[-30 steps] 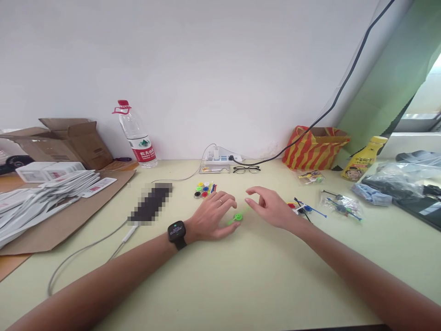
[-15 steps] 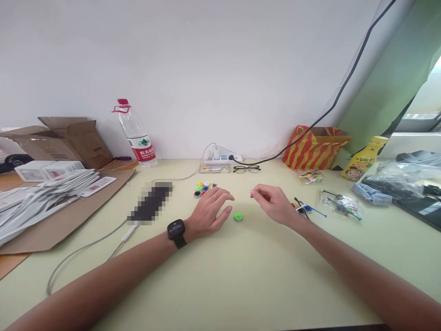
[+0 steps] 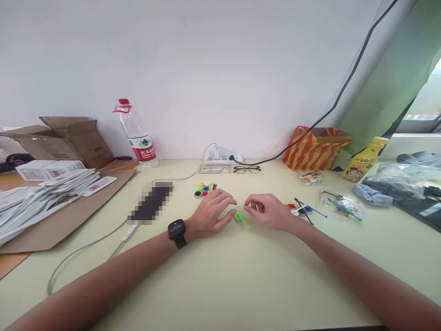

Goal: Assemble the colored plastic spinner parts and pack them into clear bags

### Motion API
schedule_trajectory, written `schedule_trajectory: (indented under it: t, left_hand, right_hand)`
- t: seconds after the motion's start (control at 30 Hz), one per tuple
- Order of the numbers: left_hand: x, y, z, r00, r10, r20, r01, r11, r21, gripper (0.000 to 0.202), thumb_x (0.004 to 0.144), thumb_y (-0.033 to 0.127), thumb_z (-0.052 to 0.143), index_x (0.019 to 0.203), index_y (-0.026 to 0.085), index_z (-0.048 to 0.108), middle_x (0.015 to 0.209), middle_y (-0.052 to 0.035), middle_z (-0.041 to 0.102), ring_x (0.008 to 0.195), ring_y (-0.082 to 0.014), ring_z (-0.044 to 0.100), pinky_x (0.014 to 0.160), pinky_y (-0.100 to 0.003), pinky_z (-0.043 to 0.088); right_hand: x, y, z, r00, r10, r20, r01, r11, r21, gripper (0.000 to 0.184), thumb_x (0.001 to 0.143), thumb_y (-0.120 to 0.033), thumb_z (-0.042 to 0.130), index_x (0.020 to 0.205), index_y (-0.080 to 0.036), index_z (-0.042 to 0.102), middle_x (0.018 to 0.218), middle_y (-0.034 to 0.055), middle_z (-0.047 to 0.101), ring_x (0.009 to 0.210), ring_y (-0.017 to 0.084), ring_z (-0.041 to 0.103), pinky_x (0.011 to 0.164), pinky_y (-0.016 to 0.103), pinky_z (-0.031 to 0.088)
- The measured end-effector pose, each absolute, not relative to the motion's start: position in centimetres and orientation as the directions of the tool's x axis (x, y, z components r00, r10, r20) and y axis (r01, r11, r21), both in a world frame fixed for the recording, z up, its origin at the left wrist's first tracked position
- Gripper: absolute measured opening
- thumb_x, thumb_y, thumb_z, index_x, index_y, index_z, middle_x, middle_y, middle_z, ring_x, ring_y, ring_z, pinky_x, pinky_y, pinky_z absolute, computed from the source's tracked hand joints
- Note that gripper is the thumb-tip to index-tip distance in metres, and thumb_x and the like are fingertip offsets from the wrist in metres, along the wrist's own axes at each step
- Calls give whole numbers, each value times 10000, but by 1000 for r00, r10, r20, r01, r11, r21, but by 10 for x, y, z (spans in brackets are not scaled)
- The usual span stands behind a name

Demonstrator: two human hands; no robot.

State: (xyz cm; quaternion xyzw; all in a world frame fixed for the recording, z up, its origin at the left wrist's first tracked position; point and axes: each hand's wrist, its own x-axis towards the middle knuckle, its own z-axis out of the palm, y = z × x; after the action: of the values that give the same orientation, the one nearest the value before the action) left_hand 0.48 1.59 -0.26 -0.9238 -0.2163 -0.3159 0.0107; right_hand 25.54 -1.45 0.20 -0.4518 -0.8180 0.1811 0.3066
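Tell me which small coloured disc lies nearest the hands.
The lone green disc, lying between the left hand and right hand; the other discs sit clustered farther back, beyond the left hand's fingers.

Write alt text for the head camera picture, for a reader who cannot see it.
Two bare hands flank a small green disc on a pale table: the left hand lies open beside it, the right hand curls its fingers close to it. Behind are a water bottle and glasses.
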Motion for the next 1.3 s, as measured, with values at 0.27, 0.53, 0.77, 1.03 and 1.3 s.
schedule_trajectory:
  t: [0.27,0.53,0.77,1.03,1.3]
  left_hand:
    - [5,16,-3,751,363,552,363,-925,113,189,1024,250,508,1115,214,669,1075,-91,713,1018,-255,616,911,-431,506]
    - [5,16,-3,835,302,461,285,-952,106,196,982,262,576,1121,230,710,1066,-83,736,1016,-258,627,888,-421,496]
    - [7,13,2,848,329,416,299,-944,138,211,990,277,550,1129,235,703,1053,-71,756,1000,-253,632,863,-406,466]
    - [10,11,9,886,313,342,299,-950,94,267,911,176,518,1105,221,695,1010,-49,776,962,-250,641,831,-413,413]
    - [2,13,4,867,351,354,304,-935,180,330,937,198,496,1211,235,674,1210,-45,745,1038,-268,608,897,-428,431]
  right_hand:
    - [252,-16,1,-444,838,316,639,544,-545,52,910,-267,661,909,-230,697,706,-31,627,607,124,518,552,253,363]
    - [254,-14,1,-428,847,315,638,530,-558,81,928,-232,636,910,-228,715,781,-10,687,638,136,526,596,276,398]
    - [255,-15,2,-477,835,273,600,537,-593,131,956,-210,602,996,-238,723,957,2,689,640,118,532,627,280,433]
    - [254,-17,-4,-537,802,261,596,579,-557,219,961,-157,588,1074,-266,741,1048,16,666,788,151,601,711,286,463]
    - [253,-19,-2,-560,785,264,632,612,-476,278,1004,-171,492,1144,-280,707,1459,41,543,666,98,591,760,319,493]
